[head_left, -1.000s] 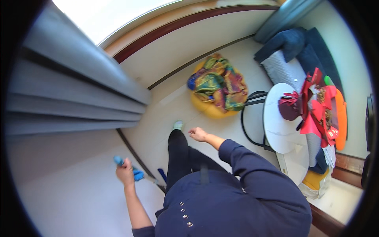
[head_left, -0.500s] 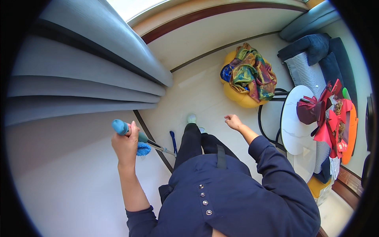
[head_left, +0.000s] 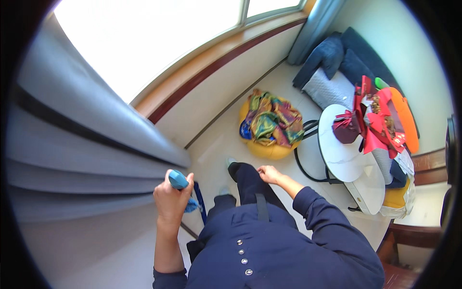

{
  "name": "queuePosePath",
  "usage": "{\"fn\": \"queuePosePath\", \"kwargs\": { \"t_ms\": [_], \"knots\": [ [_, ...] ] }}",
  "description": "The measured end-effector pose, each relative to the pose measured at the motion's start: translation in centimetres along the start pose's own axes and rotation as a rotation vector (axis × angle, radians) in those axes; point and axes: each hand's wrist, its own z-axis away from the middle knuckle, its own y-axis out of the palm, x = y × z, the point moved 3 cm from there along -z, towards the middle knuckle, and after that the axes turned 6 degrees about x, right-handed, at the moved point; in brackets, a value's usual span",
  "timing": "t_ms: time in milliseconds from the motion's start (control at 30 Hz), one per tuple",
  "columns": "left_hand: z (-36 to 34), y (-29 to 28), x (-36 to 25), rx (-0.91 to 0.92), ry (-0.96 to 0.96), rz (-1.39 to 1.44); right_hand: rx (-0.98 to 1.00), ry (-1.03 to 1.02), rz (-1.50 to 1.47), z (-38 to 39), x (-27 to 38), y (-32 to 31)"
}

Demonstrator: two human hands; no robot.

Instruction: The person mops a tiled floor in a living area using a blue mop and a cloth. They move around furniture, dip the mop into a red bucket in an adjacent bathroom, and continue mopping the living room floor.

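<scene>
My left hand (head_left: 168, 202) is wrapped round the upright handle of a mop (head_left: 178, 179), its rounded blue end pointing up. Fluffy blue fibres (head_left: 192, 205) show just past my fingers, and a dark blue strip (head_left: 200, 202) lies behind them near the floor. Most of the pole is hidden under the hand. My right hand (head_left: 270, 174) hangs by my right thigh with its fingers loosely curled and nothing visible in them. The long grey curtain (head_left: 96, 159) hangs close beyond my left hand.
Ahead sits a yellow pouf (head_left: 269, 151) with a shiny multicoloured cloth (head_left: 272, 118) on it. To the right stands a round white table (head_left: 337, 154) on black legs, with red-wrapped bouquets (head_left: 380, 123). A dark blue sofa (head_left: 358, 43) is at the far right, below the window wall.
My view has swung left and up, showing more window. I have stepped forward; the mop handle now stands more upright in my left hand. My right hand has dropped nearer my thigh.
</scene>
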Motion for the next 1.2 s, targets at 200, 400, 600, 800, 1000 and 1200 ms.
{"fn": "queuePosePath", "kwargs": {
  "t_ms": [200,400,600,800,1000,1200],
  "knots": [
    [-2.3,1.8,-0.1,0.018,0.122,0.0,-0.135,0.015,-0.062,3.1,0.5,-2.5],
    [-1.8,0.6,4.4,0.0,0.096,0.066,-0.34,-0.057,-0.086,4.0,2.4,0.1],
    [1.6,0.3,9.9,-0.04,0.12,0.137,-0.647,-0.154,-0.2,1.3,3.4,3.3],
    [0.2,2.5,6.9,0.0,0.096,0.112,-0.407,-0.124,-0.138,-1.0,2.1,2.3],
    [-1.4,3.7,4.6,0.011,0.054,0.117,-0.303,-0.119,-0.333,-4.9,3.0,0.0],
    [-3.8,8.5,0.3,0.039,-0.029,0.071,-0.209,-0.174,-0.298,-6.6,0.1,-4.6]
  ]
}}
